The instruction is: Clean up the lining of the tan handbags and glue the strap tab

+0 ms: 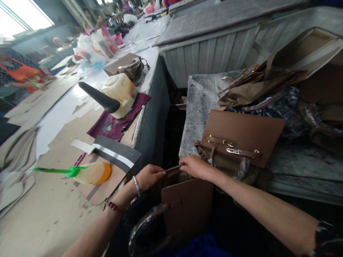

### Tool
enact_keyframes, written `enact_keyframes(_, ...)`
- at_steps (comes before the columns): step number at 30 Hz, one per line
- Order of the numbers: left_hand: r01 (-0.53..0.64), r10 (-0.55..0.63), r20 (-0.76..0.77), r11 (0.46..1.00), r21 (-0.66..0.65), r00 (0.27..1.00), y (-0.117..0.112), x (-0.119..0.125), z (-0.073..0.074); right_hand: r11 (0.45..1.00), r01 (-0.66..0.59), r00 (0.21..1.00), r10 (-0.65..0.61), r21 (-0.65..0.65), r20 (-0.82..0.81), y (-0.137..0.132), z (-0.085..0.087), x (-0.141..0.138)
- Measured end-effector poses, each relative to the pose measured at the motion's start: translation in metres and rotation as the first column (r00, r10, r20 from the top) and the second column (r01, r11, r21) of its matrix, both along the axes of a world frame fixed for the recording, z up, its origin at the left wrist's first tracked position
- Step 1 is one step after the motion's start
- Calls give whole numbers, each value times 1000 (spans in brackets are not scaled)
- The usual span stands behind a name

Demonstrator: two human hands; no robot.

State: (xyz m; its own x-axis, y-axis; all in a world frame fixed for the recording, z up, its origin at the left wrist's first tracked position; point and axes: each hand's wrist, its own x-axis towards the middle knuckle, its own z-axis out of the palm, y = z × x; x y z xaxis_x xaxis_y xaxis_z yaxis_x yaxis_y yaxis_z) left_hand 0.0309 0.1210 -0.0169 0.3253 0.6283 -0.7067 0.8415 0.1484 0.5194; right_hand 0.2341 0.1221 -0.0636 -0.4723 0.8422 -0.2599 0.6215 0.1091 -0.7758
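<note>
Closest to you, low between your forearms, is the brown, smooth-panelled leather-look handbag with a plastic-wrapped curved handle. Your left hand and right hand each pinch its far top edge, fingers closed on it just apart. To your right, a second brown bag with shiny metal clasps lies on the grey-covered stand. To your left, a translucent green-nozzled bottle with an orange base lies on the paper-covered worktable.
</note>
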Motion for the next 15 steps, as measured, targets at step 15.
enact_keyframes(15, 125, -92, 152, 967, -224, 984, 24, 13, -4, 1000, -3, 999, 3, -5, 41, -1, 1, 6)
